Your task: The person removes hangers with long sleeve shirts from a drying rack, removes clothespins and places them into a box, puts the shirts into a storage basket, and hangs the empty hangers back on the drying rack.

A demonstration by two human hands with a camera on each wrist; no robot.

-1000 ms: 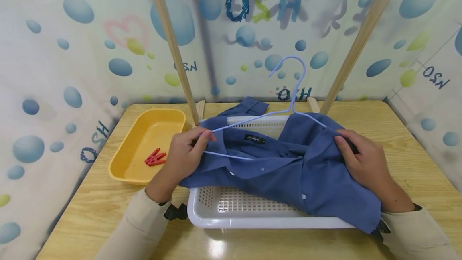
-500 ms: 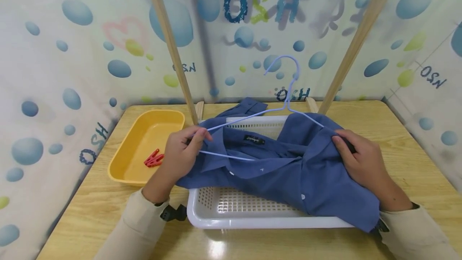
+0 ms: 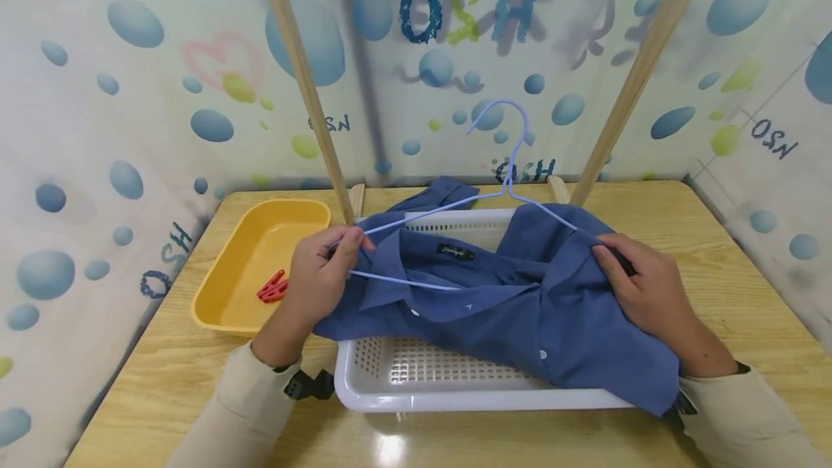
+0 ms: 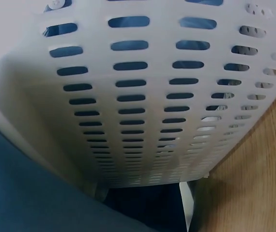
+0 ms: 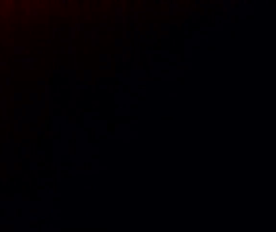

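Observation:
In the head view a blue button shirt [image 3: 481,331] lies draped over a white slotted basket [image 3: 481,401]. A pale blue wire hanger [image 3: 506,190] runs into the shirt, its hook pointing up. My left hand [image 3: 320,269] grips the hanger's left end by the collar; part of the lower wire shows there too. With thumb and fingers, my right hand [image 3: 646,284] pinches the shirt's right shoulder, where the hanger's arm goes under the cloth. The left wrist view has basket slots [image 4: 130,82] and blue cloth [image 4: 41,193]. The right wrist view is almost black.
A yellow basin [image 3: 279,237] with red clothespins [image 3: 273,287] stands left of the basket on the wooden table [image 3: 741,273]. Two wooden poles, one at left [image 3: 302,81] and one at right [image 3: 640,78], rise behind the basket. A patterned sheet [image 3: 416,121] hangs behind.
My left hand and the hanger's hook have shifted to the left. The right hand keeps its hold on the shoulder, and the whole view has drifted slightly.

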